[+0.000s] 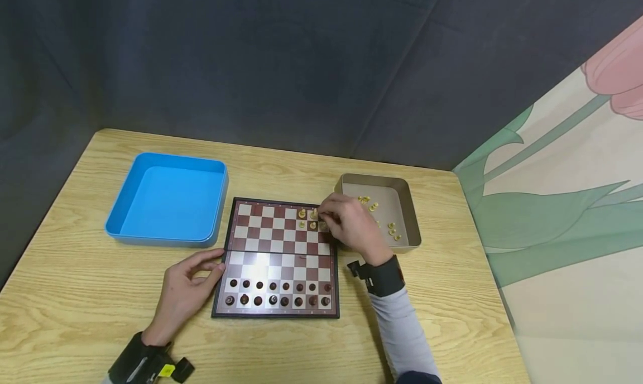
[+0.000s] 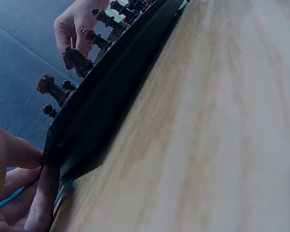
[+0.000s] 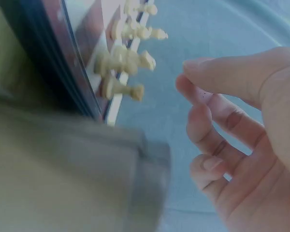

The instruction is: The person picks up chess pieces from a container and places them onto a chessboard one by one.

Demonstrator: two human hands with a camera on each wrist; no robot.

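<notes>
A folding chessboard (image 1: 281,252) lies on the table. My left hand (image 1: 186,292) touches its left edge with the fingertips and thumb. In the left wrist view those fingers (image 2: 19,150) meet the board's dark side. My right hand (image 1: 354,225) is over the board's far right corner, thumb and index fingertips together; I cannot tell whether a small piece is between them. Near it stand several light chess pieces (image 1: 302,213); in the right wrist view, a light pawn (image 3: 121,91) stands closest to the box wall. Two rows of dark chess pieces (image 1: 273,300) line the near side.
Right of the board, a beige box (image 1: 414,228) holds several loose light pieces (image 1: 373,207). Back left stands a blue tray (image 1: 163,242). Dark cloth (image 1: 261,66) hangs behind the wooden table (image 1: 452,294), and a flower-patterned curtain (image 1: 567,216) hangs at the right.
</notes>
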